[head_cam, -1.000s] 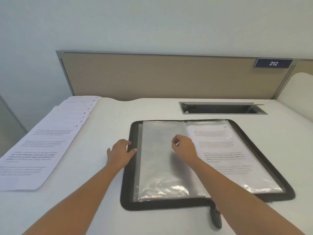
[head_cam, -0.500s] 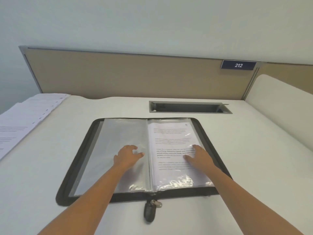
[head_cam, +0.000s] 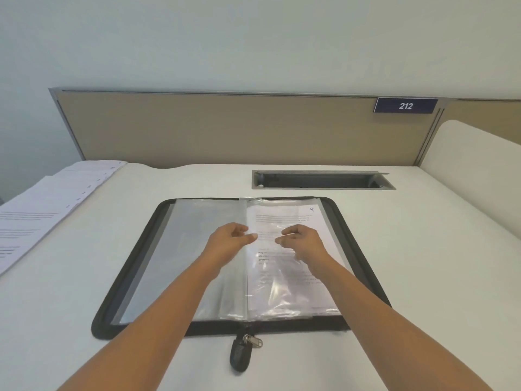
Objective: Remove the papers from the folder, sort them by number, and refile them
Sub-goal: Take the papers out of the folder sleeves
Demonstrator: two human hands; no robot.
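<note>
Your left hand [head_cam: 227, 242] and right hand [head_cam: 304, 244] hover close together at frame centre, fingers loosely curled. You cannot tell whether they pinch the clear sleeve [head_cam: 282, 292]. The open folder [head_cam: 127, 277] lies directly beneath them, with loose papers [head_cam: 42, 210] at the left edge.

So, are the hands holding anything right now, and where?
Nothing plainly held. Left hand and right hand hover, fingers loosely curled, over the sleeve with page 9 in the folder.
</note>
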